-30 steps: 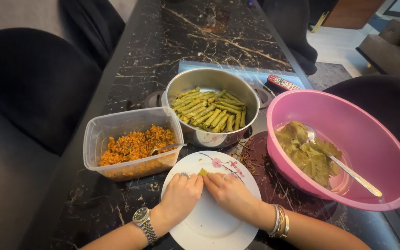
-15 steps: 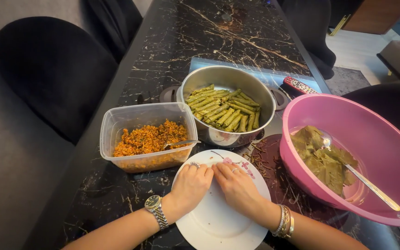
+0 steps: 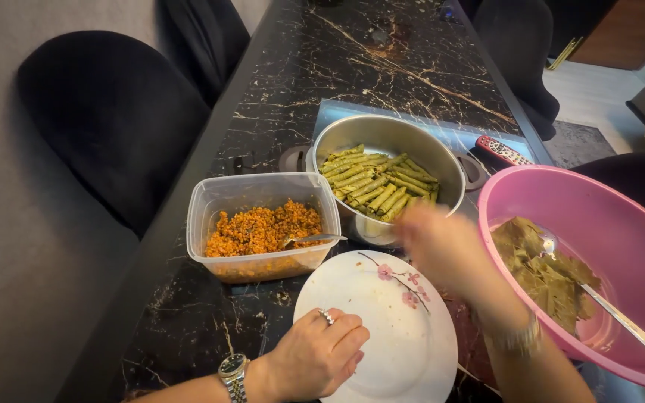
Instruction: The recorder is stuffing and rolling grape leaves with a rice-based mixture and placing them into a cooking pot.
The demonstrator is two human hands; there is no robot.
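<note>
Nearest the camera, the left hand point(image 3: 315, 358) rests on the near-left rim of the white flowered plate point(image 3: 382, 328), fingers curled loosely together with nothing visible in its grip. Beyond it and to its right, the right hand point(image 3: 442, 246) is raised over the gap between plate and steel pot point(image 3: 390, 134), heavily motion-blurred; whether its grip is closed on a rolled leaf cannot be told.

Risks, as judged: a roll carried in the blurred hand could loosen or drop short of the pot, landing on the dark marble desk point(image 3: 285, 97). The wrist passes close to the pink basin point(image 3: 531, 194) on its right, so a knock could slop the wet vine leaves point(image 3: 539, 269). Left of that hand, the spoon point(image 3: 311, 240) propped in the clear tub of orange rice filling point(image 3: 263, 227) could be tipped.

Hidden or unclear: the right hand's fingertips and contents; the pot's near wall behind that hand; the basin's far-right side, cut by the frame. The stuffed rolls point(image 3: 375, 183) lie packed in the pot, farthest from both hands.
</note>
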